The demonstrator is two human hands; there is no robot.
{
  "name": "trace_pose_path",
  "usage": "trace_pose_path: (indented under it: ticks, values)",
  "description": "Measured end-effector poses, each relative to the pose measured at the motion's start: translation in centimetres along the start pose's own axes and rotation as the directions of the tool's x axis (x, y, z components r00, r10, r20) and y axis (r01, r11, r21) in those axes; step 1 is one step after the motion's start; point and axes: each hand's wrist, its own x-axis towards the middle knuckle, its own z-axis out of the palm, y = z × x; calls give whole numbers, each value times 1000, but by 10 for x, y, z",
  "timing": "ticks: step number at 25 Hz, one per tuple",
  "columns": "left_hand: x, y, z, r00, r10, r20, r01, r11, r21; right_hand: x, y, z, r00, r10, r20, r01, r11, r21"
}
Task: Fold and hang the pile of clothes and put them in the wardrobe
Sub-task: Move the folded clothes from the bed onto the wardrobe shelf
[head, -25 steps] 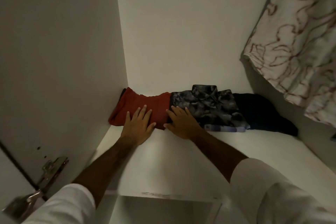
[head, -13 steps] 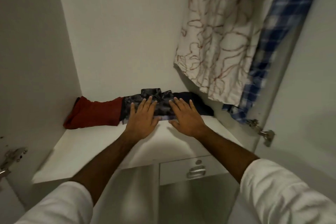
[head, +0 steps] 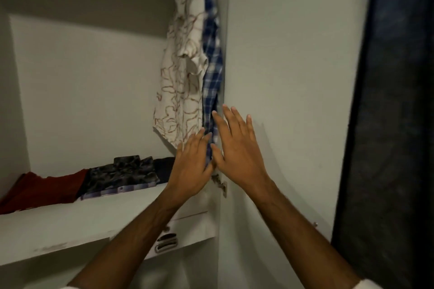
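Observation:
Folded clothes lie in a row at the back of the white wardrobe shelf (head: 54,225): a red garment (head: 44,187), a dark patterned shirt (head: 122,175) and a dark navy garment (head: 164,166). A cream shirt with red-brown line print (head: 180,73) and a blue checked shirt (head: 212,65) hang at the right of the wardrobe. My left hand (head: 192,169) and my right hand (head: 237,148) are raised with fingers straight, side by side in front of the hem of the blue checked shirt. Neither hand holds anything.
The white wardrobe door (head: 293,101) stands open on the right, its hinge (head: 222,185) just below my hands. A small drawer with a metal handle (head: 166,241) sits under the shelf. A dark curtain (head: 394,112) hangs at the far right.
Both hands have lifted off the folded clothes on the shelf and moved up and right toward the hanging shirts. My view has swung right and pulled back.

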Motion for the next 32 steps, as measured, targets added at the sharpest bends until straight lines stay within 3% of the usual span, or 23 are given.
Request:
trace_pose_path:
  ticks: [4, 9, 11, 14, 17, 19, 21, 24, 29, 32]
  values:
    - [27, 86, -9, 987, 157, -21, -157, 941, -299, 2, 10, -91, 987, 16, -161, -32, 995, -96]
    - [27, 177, -12, 977, 209, 37, -177, 900, -398, -1, 43, -161, 911, 162, -379, -264, 935, -235]
    - [28, 199, -7, 972, 216, 87, -163, 897, -410, -2, 55, -171, 866, 276, -417, -347, 932, -102]
    - [21, 214, 4, 972, 191, 134, -125, 910, -395, 6, 67, -180, 786, 424, -449, -344, 905, 252]
    - [19, 209, 8, 976, 157, 150, -83, 908, -411, 21, 75, -194, 711, 647, -274, -389, 687, 614]
    - [18, 202, 3, 974, 163, 156, -81, 897, -434, 27, 83, -199, 733, 669, -121, -434, 597, 675]
    - [14, 197, -2, 970, 182, 164, -89, 884, -459, 26, 82, -201, 747, 662, -59, -432, 551, 714]
    - [6, 195, -11, 969, 193, 152, -106, 886, -451, 20, 64, -199, 782, 616, -93, -384, 594, 707]
    - [-12, 179, -41, 990, 139, 17, -109, 840, -532, 23, 18, -176, 885, 462, -65, -301, 672, 677]
    - [-27, 146, -72, 991, 130, -25, -119, 796, -593, 33, -16, -156, 943, 332, -19, -193, 593, 782]
